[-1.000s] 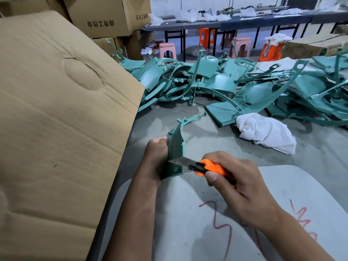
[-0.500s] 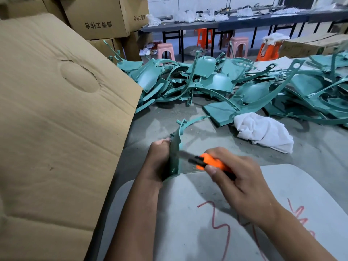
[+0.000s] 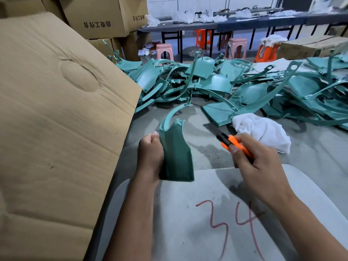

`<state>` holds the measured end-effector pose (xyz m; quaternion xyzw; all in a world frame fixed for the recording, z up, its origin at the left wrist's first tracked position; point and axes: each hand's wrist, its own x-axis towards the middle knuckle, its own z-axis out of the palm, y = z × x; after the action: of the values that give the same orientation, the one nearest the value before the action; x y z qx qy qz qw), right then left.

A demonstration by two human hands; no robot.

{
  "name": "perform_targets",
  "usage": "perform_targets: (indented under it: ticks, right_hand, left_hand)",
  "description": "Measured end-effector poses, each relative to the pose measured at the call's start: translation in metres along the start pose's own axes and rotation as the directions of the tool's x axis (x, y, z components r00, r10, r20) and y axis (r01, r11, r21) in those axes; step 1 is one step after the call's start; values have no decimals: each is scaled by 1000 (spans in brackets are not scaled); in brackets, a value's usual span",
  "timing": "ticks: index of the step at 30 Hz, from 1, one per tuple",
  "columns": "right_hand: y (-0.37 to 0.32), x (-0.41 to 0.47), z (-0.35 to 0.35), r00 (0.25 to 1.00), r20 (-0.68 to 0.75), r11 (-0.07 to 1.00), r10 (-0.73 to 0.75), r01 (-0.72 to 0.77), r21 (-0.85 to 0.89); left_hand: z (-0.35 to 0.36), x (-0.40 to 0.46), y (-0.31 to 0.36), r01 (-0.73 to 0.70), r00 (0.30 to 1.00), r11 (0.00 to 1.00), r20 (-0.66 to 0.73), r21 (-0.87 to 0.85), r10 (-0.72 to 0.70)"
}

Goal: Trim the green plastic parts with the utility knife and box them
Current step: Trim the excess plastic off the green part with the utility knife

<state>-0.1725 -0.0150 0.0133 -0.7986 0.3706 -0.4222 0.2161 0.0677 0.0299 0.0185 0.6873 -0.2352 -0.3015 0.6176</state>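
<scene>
my left hand grips the curved green plastic part upright above the grey board's far edge | my right hand is wrapped round the orange utility knife, clear of the part | pile of green plastic parts beyond | big cardboard box flap at my left

The utility knife is motion-blurred, its blade too smeared to make out; its rear handle hides inside the right hand. Left of the knife, the left hand covers the green part's near edge.
</scene>
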Motion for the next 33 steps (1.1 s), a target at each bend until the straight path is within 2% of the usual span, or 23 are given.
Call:
perform_targets:
  ticks: [2, 5, 7, 9, 12, 16, 18, 21, 23, 25, 27, 29, 31, 33]
  right_hand:
    - [-2, -2, 2, 995, -88, 994, 41, -32, 106]
    - [-5, -2, 5, 986, -151, 988, 78, -56, 147]
    - [-6, -2, 5, 992, -120, 997, 32, -22, 76]
    - [-11, -5, 6, 998, -11, 998, -66, 66, -11]
    - [-17, -9, 9, 977, 176, 980, -121, 146, -137]
    - [-18, -10, 11, 957, 268, 955, -115, 180, -234]
    - [-18, -9, 11, 971, 213, 949, -106, 163, -271]
    - [-10, -3, 4, 1000, 10, 957, -7, 9, -290]
    - [-5, 1, -2, 996, -62, 951, 57, -73, -300]
    - [-6, -1, -3, 1000, -21, 960, -23, 17, -281]
    - [-13, -7, 1, 986, 92, 953, -138, 158, -259]
    - [-18, -11, 8, 965, 201, 933, -168, 221, -284]
    - [-17, -9, 11, 974, 189, 924, -125, 183, -336]
    - [-11, -5, 8, 994, 88, 924, -58, 87, -374]
  left_hand:
    - [3, -1, 2, 73, 996, 992, -33, -105, -77]
    - [7, -6, 8, 129, 992, 914, 59, -384, -115]
    - [12, -11, 11, 108, 993, 855, 96, -507, -69]
    - [19, -16, 12, 107, 993, 803, 101, -586, -59]
    - [24, -18, 13, 93, 996, 779, 63, -620, -69]
    - [21, -14, 15, 77, 997, 733, 53, -676, -56]
    - [20, -14, 15, 76, 997, 720, 52, -689, -56]
    - [21, -15, 13, 74, 997, 726, 49, -684, -56]
    - [21, -14, 12, 61, 998, 726, 24, -685, -61]
    - [20, -12, 12, 36, 998, 721, -15, -692, -64]
    - [19, -9, 12, 8, 997, 713, -49, -701, -59]
    - [17, -8, 12, -10, 996, 709, -69, -705, -54]
    - [16, -8, 12, -15, 996, 711, -75, -703, -53]
    - [16, -8, 12, -17, 995, 721, -83, -692, -55]
